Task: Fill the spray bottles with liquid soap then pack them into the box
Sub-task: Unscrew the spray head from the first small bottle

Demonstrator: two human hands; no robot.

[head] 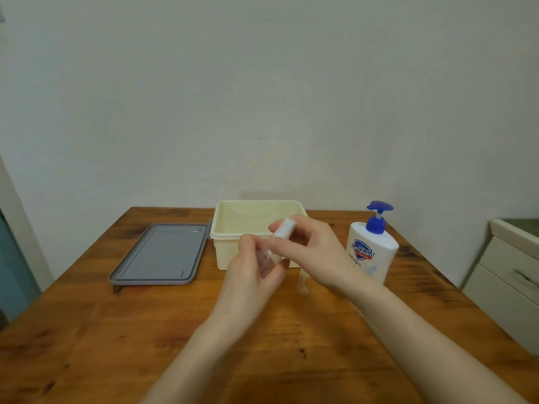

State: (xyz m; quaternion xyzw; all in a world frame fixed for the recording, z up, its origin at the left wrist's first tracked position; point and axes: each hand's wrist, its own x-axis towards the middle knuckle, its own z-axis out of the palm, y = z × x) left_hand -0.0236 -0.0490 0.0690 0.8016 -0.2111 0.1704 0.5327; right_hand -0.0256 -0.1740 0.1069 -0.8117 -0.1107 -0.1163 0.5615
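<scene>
Holding the clear spray bottle (pixel 269 262) tilted above the bench (pixel 87 330), your left grip (pixel 250 275) curls round its see-through body; your right grip (pixel 316 252) pinches the bottle's white top (pixel 287 227) between thumb and fingers; your two hands meet just in front of the cream box (pixel 215 234), which stands open towards the far edge of the bench; how much liquid the bottle holds cannot be told through the blur; a grey lid (pixel 160 255) lies flat just left of the box; the white soap dispenser (pixel 372 253) with its blue pump stands upright just right of the box, behind your right wrist; a small clear item (pixel 303 284) sits on the bench under your right hand, too blurred to name; a pale drawer cabinet (pixel 510 275) stands off to the right, apart from the bench.
</scene>
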